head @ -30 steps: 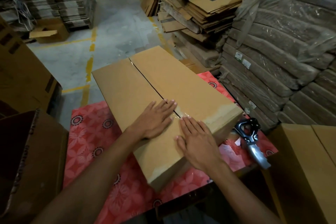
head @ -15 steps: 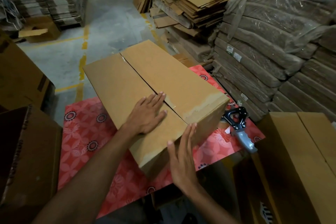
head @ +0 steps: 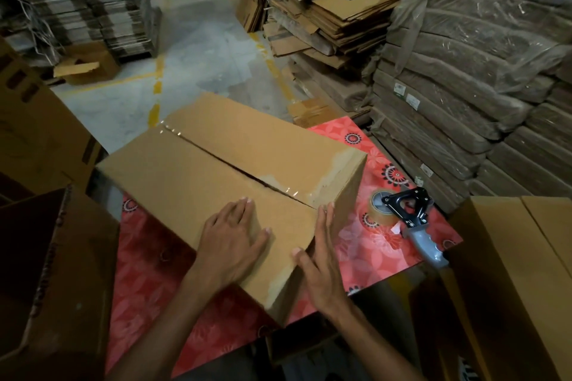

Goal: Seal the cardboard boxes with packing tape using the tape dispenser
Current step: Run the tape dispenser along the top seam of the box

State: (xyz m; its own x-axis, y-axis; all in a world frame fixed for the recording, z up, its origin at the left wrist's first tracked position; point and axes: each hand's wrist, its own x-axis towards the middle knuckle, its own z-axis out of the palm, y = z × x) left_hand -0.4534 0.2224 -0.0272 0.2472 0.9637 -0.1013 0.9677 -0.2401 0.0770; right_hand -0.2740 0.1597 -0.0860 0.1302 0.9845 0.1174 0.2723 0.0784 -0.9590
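1. Cardboard box [head: 216, 182] lies on the table [head: 148, 257] dead ahead at 12 o'clock, its near end under my palms. Neither hand grips anything.
2. My left hand [head: 230, 241] lies flat, fingers spread, on the near left flap at 11 o'clock. My right hand [head: 322, 260], fingers straight, presses the near end face at 1 o'clock, thumb at the top edge.
3. I judge the step to be rubbing down the clear tape [head: 278, 187] where it folds over the near edge. To do it well, I should let the left palm weigh the flaps level so the seam closes. The right palm should stroke from the edge downwards, chasing out wrinkles until the tail bonds.
4. Mid-seam shows as a dark line; I cannot tell whether tape covers it, so it wants checking.
5. At 2 o'clock, just beside the box on the table, lies the tape dispenser [head: 411, 216], handle towards me, untouched.
6. Count so far: two hands, one box on the table, one dispenser with one roll, and two glints of tape, one at each end of the seam.
7. Off the table there is one closed box [head: 510, 257] at 3 o'clock and one open box [head: 46, 272] at 9 o'clock.
8. Farther off, one small box [head: 89, 63] sits on the floor at 11 o'clock. Flattened cartons [head: 340, 18] at 1 o'clock and wrapped bundles [head: 479, 71] at 2 o'clock are too many to count.
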